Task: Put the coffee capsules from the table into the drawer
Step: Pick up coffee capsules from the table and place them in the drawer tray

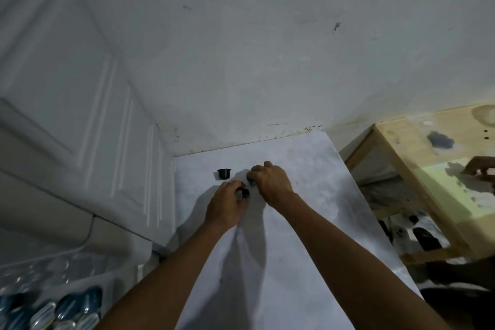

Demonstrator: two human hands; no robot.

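On the white marbled table (pixel 300 222) a black coffee capsule (pixel 224 173) stands alone near the far left corner. My left hand (pixel 226 207) is closed around a second black capsule (pixel 243 193), whose end pokes out between the fingers. My right hand (pixel 270 182), just to the right, pinches a small bluish-dark capsule (pixel 251 181) under its fingertips, mostly hidden. Both hands rest close together near the table's far end. No drawer is in view.
A white wall runs behind the table and a white panelled door (pixel 67 115) stands at left. Blue and clear packages (pixel 53 311) lie at the bottom left. A wooden shelf unit (pixel 417 169) stands at right, with another person's hand (pixel 480 169) at its edge.
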